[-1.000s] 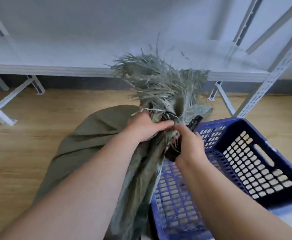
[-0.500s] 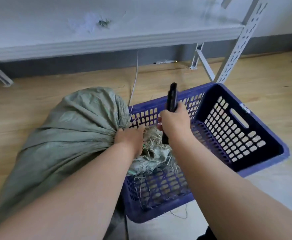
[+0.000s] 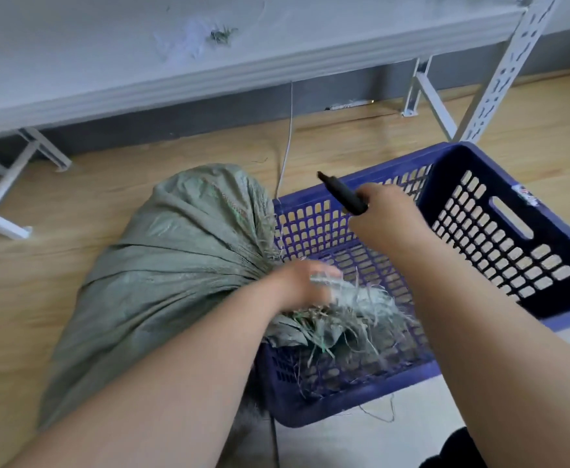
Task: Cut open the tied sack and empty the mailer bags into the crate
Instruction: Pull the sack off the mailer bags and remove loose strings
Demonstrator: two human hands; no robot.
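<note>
A bulging grey-green woven sack (image 3: 172, 265) lies on the wooden floor, its frayed neck draped over the near-left rim of a blue perforated plastic crate (image 3: 499, 238). My left hand (image 3: 305, 285) grips the gathered neck just behind the loose fibres (image 3: 361, 319) that hang into the crate. My right hand (image 3: 388, 217) is raised above the crate and holds a black cutter (image 3: 342, 194), its tip pointing up and left. No mailer bags are visible. Whether the tie still holds the neck is hidden by my left hand.
A white metal shelf (image 3: 175, 72) runs along the back, with legs (image 3: 10, 184) at the left and a perforated upright (image 3: 499, 79) at the right behind the crate. A thin white cord (image 3: 287, 140) hangs to the floor. A pale mat (image 3: 378, 440) lies under the crate's near edge.
The sack went from upright with its neck raised to lying on the floor, neck over the crate rim. My right hand lifted the cutter away from the neck and tilted it left.
</note>
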